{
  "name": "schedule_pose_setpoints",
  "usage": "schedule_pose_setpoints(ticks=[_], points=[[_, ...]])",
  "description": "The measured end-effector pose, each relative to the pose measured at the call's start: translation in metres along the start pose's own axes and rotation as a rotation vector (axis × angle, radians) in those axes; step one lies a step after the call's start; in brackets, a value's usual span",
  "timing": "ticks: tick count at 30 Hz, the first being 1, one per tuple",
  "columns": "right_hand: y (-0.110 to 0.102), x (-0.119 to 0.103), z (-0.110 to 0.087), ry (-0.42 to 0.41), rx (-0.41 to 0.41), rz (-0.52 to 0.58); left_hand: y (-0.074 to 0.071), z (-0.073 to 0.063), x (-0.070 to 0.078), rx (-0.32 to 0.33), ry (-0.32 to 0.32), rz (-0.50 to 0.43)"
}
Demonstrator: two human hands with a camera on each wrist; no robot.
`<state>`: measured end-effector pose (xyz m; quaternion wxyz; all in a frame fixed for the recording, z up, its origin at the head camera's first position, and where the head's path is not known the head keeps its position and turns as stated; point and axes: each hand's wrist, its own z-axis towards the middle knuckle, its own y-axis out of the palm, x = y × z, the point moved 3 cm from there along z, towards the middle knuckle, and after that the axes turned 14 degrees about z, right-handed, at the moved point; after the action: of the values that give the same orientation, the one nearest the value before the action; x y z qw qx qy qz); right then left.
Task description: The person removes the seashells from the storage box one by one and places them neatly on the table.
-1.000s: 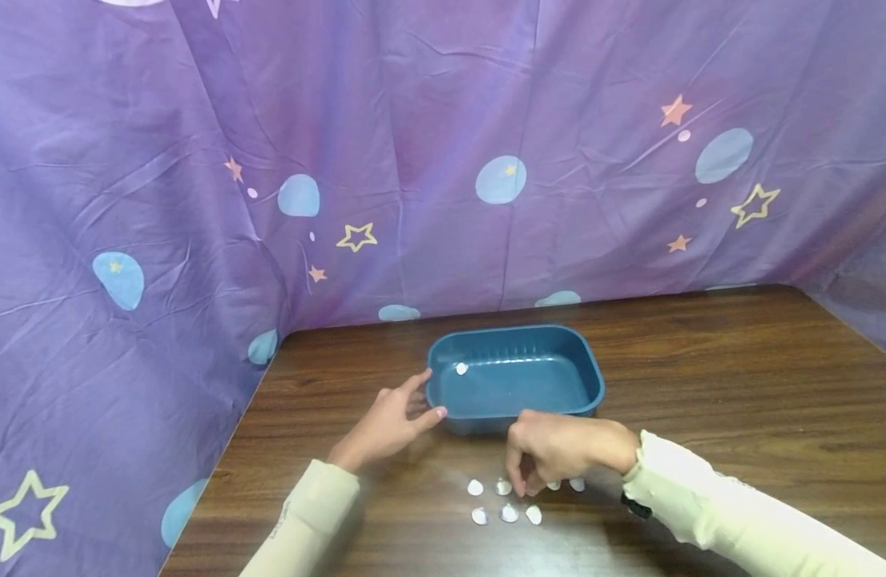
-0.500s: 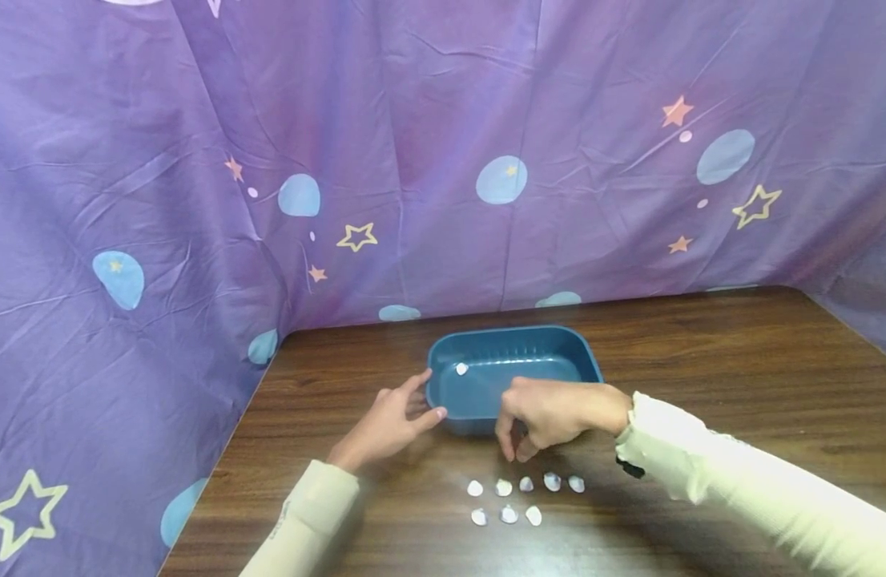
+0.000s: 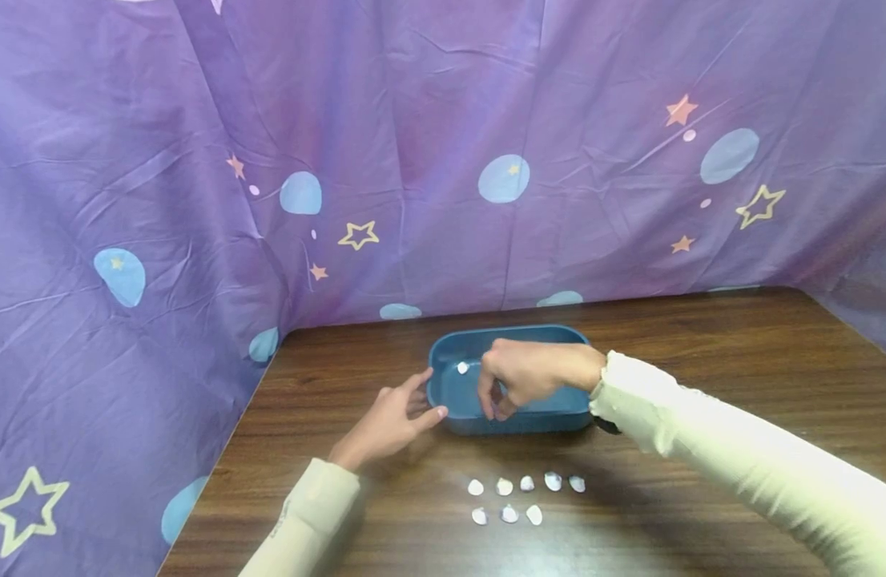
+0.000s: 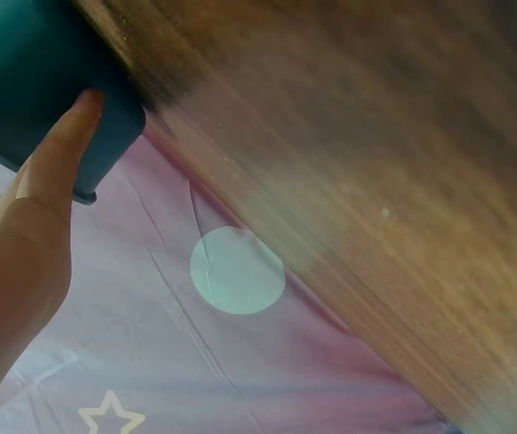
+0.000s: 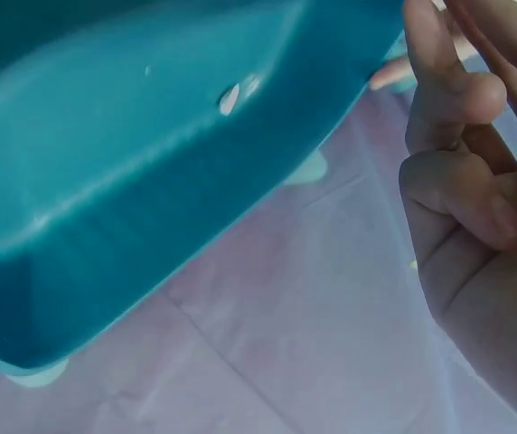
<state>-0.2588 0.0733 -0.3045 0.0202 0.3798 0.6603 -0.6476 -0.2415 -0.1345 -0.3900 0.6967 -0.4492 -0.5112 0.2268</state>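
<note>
A blue plastic basin [image 3: 515, 425] stands toward the back of the table with one small white seashell [image 3: 462, 368] inside at its left. My left hand [image 3: 388, 425] rests at the basin's left corner, thumb and straight fingers spread against the outside; the left wrist view shows a finger along its wall. My right hand [image 3: 522, 377] hovers over the basin's near rim, fingertips pinched down on a small shell that is mostly hidden. In the right wrist view the other fingers curl in. Several seashells [image 3: 509, 513] lie in two rows on the table in front of the basin.
The wooden table [image 3: 702, 401] runs back to a purple curtain [image 3: 428, 160] printed with stars and blue spots, which also hangs along the left side.
My right hand has risen from the shell rows and moved forward, slightly left, to above the basin's near rim. My left hand stays at the basin's corner.
</note>
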Motion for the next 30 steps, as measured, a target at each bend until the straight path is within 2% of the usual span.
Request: schedule_pose_setpoints(ticks=[6, 13, 24, 30], points=[[-0.019, 0.018, 0.015, 0.052, 0.013, 0.029, 0.0, 0.0, 0.0, -0.001, 0.01, -0.005], [-0.027, 0.035, 0.032, 0.127, 0.017, 0.07, 0.0, 0.0, -0.001, 0.003, 0.011, -0.022], [-0.022, 0.059, 0.071, 0.217, 0.065, -0.109, 0.0, -0.001, -0.001, -0.006, 0.002, -0.025], [-0.014, 0.068, 0.087, 0.281, 0.102, -0.108, 0.0, -0.001, -0.001, -0.005, 0.008, -0.018]])
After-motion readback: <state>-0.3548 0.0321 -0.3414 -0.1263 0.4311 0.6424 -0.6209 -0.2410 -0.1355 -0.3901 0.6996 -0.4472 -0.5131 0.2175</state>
